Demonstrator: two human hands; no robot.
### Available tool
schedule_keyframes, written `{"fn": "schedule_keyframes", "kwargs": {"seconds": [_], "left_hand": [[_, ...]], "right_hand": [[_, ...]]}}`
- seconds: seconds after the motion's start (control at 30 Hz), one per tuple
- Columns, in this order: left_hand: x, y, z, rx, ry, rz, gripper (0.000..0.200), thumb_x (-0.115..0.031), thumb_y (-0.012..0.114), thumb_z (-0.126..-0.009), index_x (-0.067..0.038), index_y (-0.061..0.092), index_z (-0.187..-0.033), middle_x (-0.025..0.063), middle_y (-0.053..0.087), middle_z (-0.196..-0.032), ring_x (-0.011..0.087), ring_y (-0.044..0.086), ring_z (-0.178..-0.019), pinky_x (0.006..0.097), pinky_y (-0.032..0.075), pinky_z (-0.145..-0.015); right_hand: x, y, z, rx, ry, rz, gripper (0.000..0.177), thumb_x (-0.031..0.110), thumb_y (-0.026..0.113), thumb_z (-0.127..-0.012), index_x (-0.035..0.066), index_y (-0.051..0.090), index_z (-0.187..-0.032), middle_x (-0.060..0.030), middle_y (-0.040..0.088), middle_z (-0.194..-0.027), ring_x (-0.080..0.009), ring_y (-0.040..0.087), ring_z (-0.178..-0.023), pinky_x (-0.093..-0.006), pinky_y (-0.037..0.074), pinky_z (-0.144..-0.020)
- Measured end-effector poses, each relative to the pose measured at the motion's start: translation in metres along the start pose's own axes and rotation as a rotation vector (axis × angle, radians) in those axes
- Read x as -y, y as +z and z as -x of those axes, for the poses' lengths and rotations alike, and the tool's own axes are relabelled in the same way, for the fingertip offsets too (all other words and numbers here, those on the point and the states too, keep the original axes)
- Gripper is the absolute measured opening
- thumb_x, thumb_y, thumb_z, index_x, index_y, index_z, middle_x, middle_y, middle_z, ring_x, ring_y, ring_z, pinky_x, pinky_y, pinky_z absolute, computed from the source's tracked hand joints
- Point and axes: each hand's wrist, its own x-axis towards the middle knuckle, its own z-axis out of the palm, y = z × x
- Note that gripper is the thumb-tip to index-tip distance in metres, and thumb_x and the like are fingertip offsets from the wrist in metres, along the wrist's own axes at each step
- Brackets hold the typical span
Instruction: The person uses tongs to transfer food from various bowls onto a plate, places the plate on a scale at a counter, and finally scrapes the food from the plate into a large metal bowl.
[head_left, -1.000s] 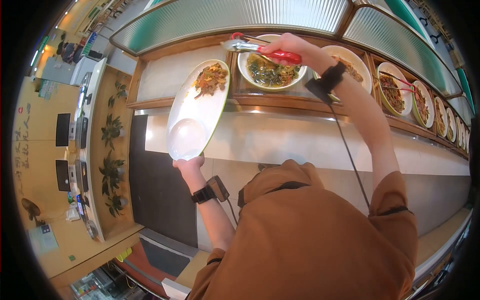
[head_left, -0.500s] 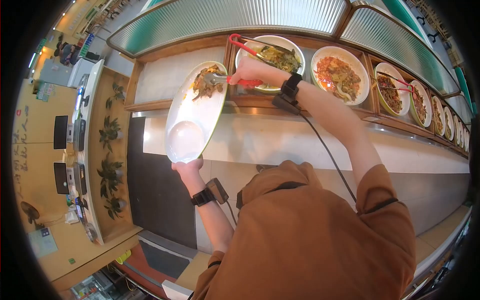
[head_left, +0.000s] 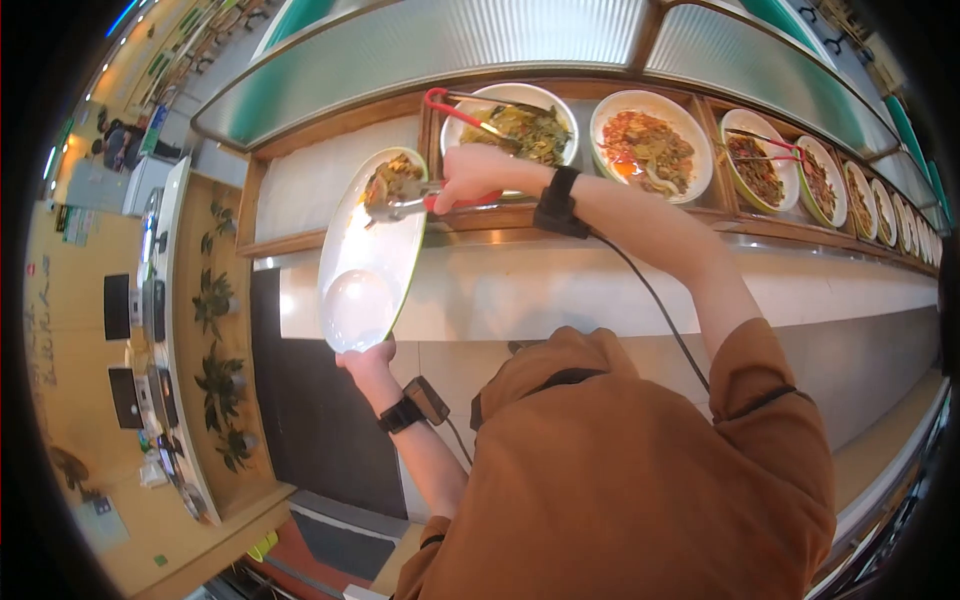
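Note:
My left hand (head_left: 366, 358) grips the near end of a long white oval plate (head_left: 385, 248) with a green rim and a round hollow at that end. Cooked food (head_left: 393, 183) lies in a pile at the plate's far end. My right hand (head_left: 470, 175) is closed around red-handled metal tongs (head_left: 405, 207), whose tips touch the plate beside the food. Just beyond this hand stands a white bowl of greens (head_left: 530, 125), with a second pair of red-handled tongs (head_left: 465, 115) resting across it.
A wooden-framed counter (head_left: 720, 225) carries a bowl of red and yellow food (head_left: 650, 145) and several more bowls to the right. Ribbed glass screens (head_left: 480, 45) stand behind it. On the left are a desk with monitors (head_left: 117, 305) and potted plants (head_left: 213, 300). A person (head_left: 122, 145) is far back.
The tongs' tips have shifted from on top of the food to its lower edge. In the view, the plate and both hands sit slightly lower and further left, as the camera has also moved.

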Motion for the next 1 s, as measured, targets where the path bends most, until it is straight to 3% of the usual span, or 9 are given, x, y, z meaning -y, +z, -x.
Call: {"fn": "schedule_keyframes", "kwargs": {"seconds": [0.03,0.17,0.23,0.3,0.4,0.5,0.63,0.73,1.0], "left_hand": [[0.005,-0.002,-0.005,0.034,0.086,-0.227,0.055,-0.028,0.054,-0.088,-0.002,0.04,-0.134,0.0062,0.054,-0.131,0.0217,0.053,-0.117,0.0328,0.045,-0.1],[-0.028,0.007,0.018,-0.09,-0.195,0.609,0.047,-0.025,0.05,-0.09,-0.003,0.045,-0.131,0.0062,0.053,-0.132,0.0225,0.053,-0.118,0.0358,0.048,-0.097],[-0.059,0.023,0.053,-0.19,-0.317,0.967,0.044,-0.023,0.048,-0.091,-0.003,0.047,-0.13,0.0063,0.054,-0.132,0.0232,0.053,-0.117,0.0371,0.049,-0.094],[-0.071,0.028,0.062,-0.227,-0.342,1.096,0.041,-0.021,0.047,-0.092,-0.002,0.048,-0.129,0.0064,0.054,-0.131,0.0239,0.054,-0.117,0.0384,0.051,-0.092],[-0.047,0.015,0.031,-0.124,-0.291,0.593,0.04,-0.019,0.05,-0.091,-0.002,0.05,-0.127,0.007,0.056,-0.128,0.0244,0.055,-0.114,0.0378,0.052,-0.09],[-0.075,0.027,0.058,-0.243,-0.376,0.944,0.041,-0.014,0.055,-0.087,-0.002,0.051,-0.126,0.0071,0.057,-0.127,0.0238,0.056,-0.113,0.0367,0.053,-0.089],[-0.069,0.028,0.054,-0.263,-0.328,0.828,0.038,-0.022,0.046,-0.093,-0.004,0.052,-0.125,0.0065,0.057,-0.127,0.0237,0.056,-0.113,0.0388,0.052,-0.089],[-0.061,0.026,0.047,-0.243,-0.31,0.806,0.036,-0.023,0.044,-0.094,-0.005,0.055,-0.123,0.0063,0.057,-0.126,0.0236,0.056,-0.112,0.0399,0.053,-0.089],[-0.092,0.039,0.071,-0.323,-0.406,0.809,0.033,-0.02,0.045,-0.093,-0.005,0.059,-0.118,0.0066,0.062,-0.12,0.0252,0.061,-0.105,0.0409,0.055,-0.085]], "right_hand": [[0.001,-0.005,0.008,0.027,0.01,-0.041,0.054,0.049,0.067,-0.062,-0.005,0.063,-0.062,-0.013,0.055,-0.053,-0.0254,0.056,-0.051,-0.0363,0.042,-0.048],[-0.012,-0.032,0.03,0.06,-0.038,-0.295,0.048,0.043,0.071,-0.067,-0.003,0.062,-0.06,-0.0068,0.05,-0.05,-0.0166,0.051,-0.046,-0.0312,0.037,-0.041],[-0.023,-0.055,0.046,0.043,0.146,-0.501,0.041,0.039,0.072,-0.07,0.0,0.062,-0.062,-0.004,0.05,-0.05,-0.0126,0.049,-0.043,-0.0273,0.033,-0.038],[-0.041,-0.079,0.06,-0.001,0.289,-0.598,0.036,0.037,0.073,-0.072,0.003,0.063,-0.065,-0.002,0.051,-0.051,-0.0095,0.046,-0.04,-0.0237,0.029,-0.035],[-0.082,-0.102,0.074,-0.044,0.451,-0.561,0.036,0.039,0.073,-0.074,0.003,0.065,-0.072,-0.003,0.053,-0.055,-0.0093,0.048,-0.041,-0.025,0.032,-0.036],[-0.082,-0.111,0.107,-0.16,0.601,-0.583,0.031,0.034,0.069,-0.079,0.005,0.064,-0.071,-0.0033,0.052,-0.054,-0.0101,0.045,-0.041,-0.0251,0.03,-0.037],[-0.109,-0.104,0.131,-0.193,0.487,-0.586,0.028,0.026,0.062,-0.085,0.004,0.059,-0.067,-0.0038,0.05,-0.053,-0.0117,0.043,-0.041,-0.0251,0.028,-0.038],[-0.139,-0.094,0.125,-0.039,0.559,-0.722,0.028,0.027,0.061,-0.085,0.006,0.061,-0.068,-0.0014,0.055,-0.055,-0.0098,0.048,-0.044,-0.0237,0.035,-0.04],[-0.15,-0.081,0.119,-0.115,0.623,-0.701,0.028,0.025,0.07,-0.078,0.0,0.06,-0.069,-0.008,0.055,-0.056,-0.0132,0.049,-0.041,-0.0234,0.037,-0.037]]}}
